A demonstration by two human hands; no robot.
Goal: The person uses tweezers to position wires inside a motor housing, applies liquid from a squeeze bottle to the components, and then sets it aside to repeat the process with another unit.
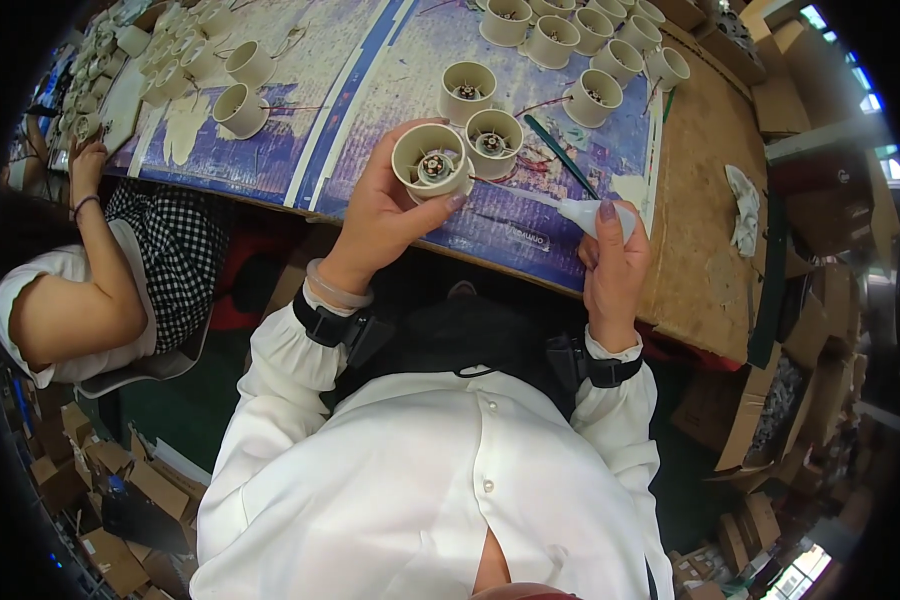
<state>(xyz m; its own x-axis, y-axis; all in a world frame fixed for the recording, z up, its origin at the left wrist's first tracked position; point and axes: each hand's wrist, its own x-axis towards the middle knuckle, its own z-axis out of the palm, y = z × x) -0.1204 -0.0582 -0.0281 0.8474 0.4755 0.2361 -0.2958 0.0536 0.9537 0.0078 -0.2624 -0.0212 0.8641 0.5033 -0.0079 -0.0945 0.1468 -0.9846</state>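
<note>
In my left hand point(385, 215) is a cream-coloured round cup-like housing point(458, 186), tilted so that its inside faces up. A round metal part with thin prongs or wires sits within it. My right hand point(613, 262) is closed around a small white squeeze bottle point(582, 213), whose thin nozzle points left toward the held housing's side. Just beyond the held housing, a similar housing point(494, 160) stands on the table, and another housing point(467, 112) stands behind that one. A dark green pen-like tool point(562, 157) lies to their right.
Several more housings point(553, 56) with reddish wires crowd the table's far right. Others, like this housing point(240, 112), stand at the left. A co-worker's arm point(98, 240) is at the left. A crumpled white cloth point(743, 210) lies on the brown board point(695, 270); cardboard boxes point(760, 410) flank the right.
</note>
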